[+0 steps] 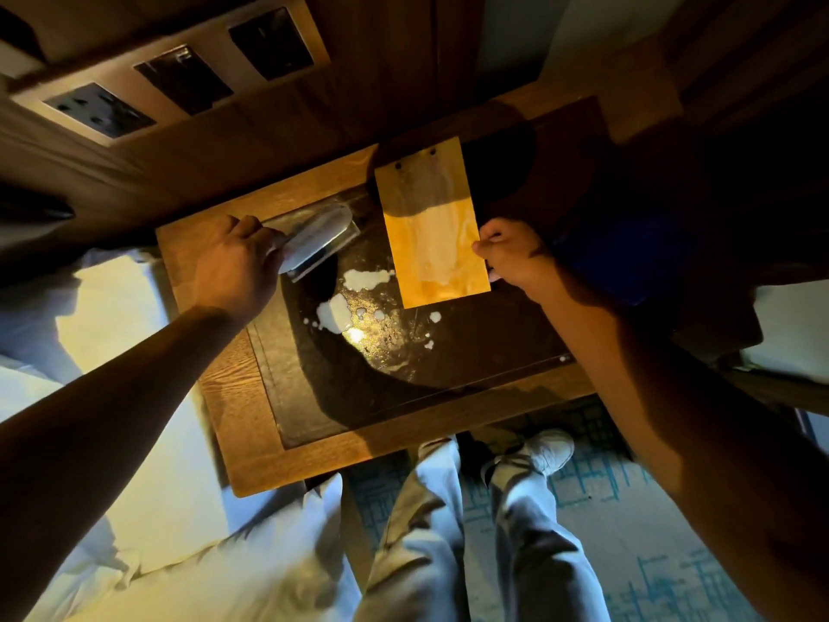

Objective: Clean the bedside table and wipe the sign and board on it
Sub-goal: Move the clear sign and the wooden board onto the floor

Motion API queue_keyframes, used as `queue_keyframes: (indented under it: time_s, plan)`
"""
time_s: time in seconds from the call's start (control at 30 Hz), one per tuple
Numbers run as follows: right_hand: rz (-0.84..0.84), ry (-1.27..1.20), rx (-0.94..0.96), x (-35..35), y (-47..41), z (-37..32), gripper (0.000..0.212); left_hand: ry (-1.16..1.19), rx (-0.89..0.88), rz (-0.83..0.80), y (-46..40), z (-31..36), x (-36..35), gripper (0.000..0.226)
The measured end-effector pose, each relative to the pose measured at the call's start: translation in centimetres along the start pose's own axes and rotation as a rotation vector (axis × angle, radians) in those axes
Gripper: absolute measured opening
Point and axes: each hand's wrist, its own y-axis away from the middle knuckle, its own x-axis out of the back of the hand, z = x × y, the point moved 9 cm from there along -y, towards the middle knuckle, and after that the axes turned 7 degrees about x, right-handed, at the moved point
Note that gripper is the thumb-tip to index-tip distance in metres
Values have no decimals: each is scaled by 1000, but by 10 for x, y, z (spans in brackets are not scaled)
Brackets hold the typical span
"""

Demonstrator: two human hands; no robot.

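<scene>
Here, the left hand point(237, 262) is curled round one end of a clear, flat acrylic sign holder point(316, 242), which is held tilted just above the far left corner of the table's dark inset. The right hand point(511, 258) pinches the right edge of a rectangular pale wooden board with two dark rivets at its far end point(433, 226); the board is raised on a slant over the far middle of the table, its near corner close to the wet patch.

The square wooden bedside table with a dark glossy inset top point(251, 397) is lit from above, and white foamy splashes of liquid point(341, 307) are scattered across the middle of the inset, between the two hands. A wooden wall panel with three dark socket plates point(179, 78) rises behind the far edge. White bedding point(134, 442) lies against the left edge, and patterned blue carpet point(628, 509) is seen beyond the near edge, where the person's trousered legs point(448, 531) stand. The near half of the inset lies bare of objects.
</scene>
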Motion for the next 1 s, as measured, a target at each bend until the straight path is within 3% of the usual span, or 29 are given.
queue_keyframes:
  time_s: [0.07,0.27,0.43,0.57,0.73,0.83,1.0]
  plan:
    - [33,-52,42,8,7,-2,1,15,-9,-5,3,8,3,24]
    - [107,-259,105,56,58,-10,24,44,-81,58,8,58,47,23]
    - [157,-318,147,116,121,-18,10,224,-86,121,-1,105,105,17]
    - [262,-384,143,173,185,-28,10,375,-47,202,2,143,164,29]
    - [363,-419,216,246,270,-47,15,450,-186,341,22,206,263,27]
    - [428,-508,261,281,321,-54,7,435,-278,366,34,238,314,22]
    - [604,-567,302,326,411,-61,19,411,-456,390,56,296,390,23]
